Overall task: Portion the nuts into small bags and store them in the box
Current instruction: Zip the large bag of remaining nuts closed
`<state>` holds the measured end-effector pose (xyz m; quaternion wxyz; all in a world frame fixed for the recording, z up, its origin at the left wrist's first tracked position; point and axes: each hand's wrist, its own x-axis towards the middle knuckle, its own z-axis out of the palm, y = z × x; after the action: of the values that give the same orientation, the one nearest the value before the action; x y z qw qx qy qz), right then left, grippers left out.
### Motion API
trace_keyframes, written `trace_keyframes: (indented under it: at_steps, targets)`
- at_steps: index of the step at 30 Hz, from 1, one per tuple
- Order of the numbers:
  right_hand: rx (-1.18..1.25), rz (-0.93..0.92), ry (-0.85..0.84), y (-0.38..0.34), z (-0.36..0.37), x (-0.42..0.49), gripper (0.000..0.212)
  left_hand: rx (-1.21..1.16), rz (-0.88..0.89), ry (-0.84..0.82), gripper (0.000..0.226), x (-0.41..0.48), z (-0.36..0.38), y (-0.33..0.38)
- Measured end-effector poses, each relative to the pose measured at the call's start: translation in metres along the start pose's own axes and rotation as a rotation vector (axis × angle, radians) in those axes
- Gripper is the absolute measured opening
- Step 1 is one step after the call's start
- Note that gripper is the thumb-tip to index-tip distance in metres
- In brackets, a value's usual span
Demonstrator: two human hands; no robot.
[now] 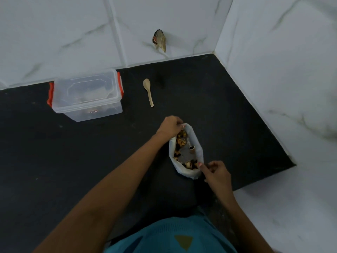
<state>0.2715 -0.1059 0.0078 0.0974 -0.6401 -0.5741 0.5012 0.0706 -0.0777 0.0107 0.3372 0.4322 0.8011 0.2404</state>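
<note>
A white plastic bag (pixel 198 149) of mixed nuts (pixel 181 139) lies near the middle of the black counter (pixel 82 161), its mouth held open. The left hand (pixel 170 126) pinches the bag's far rim and the right hand (pixel 217 173) pinches its near rim, fingers curled. Far left stands a lidded clear box (pixel 85 95), with a wooden spoon (pixel 149 91) to its right.

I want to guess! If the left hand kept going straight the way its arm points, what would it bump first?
Probably the tiled wall near the corner. The left hand pinches the bag by its far rim; beyond lies only bare counter, though depth is unclear.
</note>
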Motion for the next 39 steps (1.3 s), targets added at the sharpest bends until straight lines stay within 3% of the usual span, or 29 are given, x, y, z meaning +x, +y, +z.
trace_keyframes:
  at_steps: [5, 10, 16, 23, 28, 32, 36, 39]
  targets:
    - [0.348, 0.268, -0.161, -0.004, 0.006, -0.003, 0.02, 0.041, -0.041, -0.074, 0.032, 0.0, -0.008, 0.001]
    - [0.292, 0.26, -0.138, -0.011, 0.001, 0.002, 0.01, -0.002, -0.058, -0.016, 0.031, -0.012, -0.021, -0.005]
    - [0.265, 0.055, -0.024, -0.024, -0.025, 0.022, 0.028, -0.365, -0.24, -0.04, 0.019, -0.044, -0.035, -0.031]
    - [0.653, 0.213, -0.302, -0.043, -0.03, 0.035, 0.018, -0.533, -0.423, -0.006, 0.015, -0.067, -0.028, -0.051]
    - [0.559, 0.18, -0.28, -0.042, -0.019, 0.037, 0.022, -0.596, -0.439, 0.01, 0.023, -0.071, -0.026, -0.057]
    - [0.51, 0.196, -0.273, -0.047, -0.015, 0.04, 0.014, -0.706, -0.495, -0.002, 0.017, -0.074, -0.026, -0.058]
    - [0.459, 0.193, -0.305, -0.05, -0.012, 0.04, 0.019, -0.794, -0.587, -0.069, 0.009, -0.077, -0.026, -0.057]
    - [0.431, 0.164, -0.321, -0.052, -0.01, 0.038, 0.019, -0.81, -0.618, -0.102, 0.018, -0.077, -0.028, -0.055]
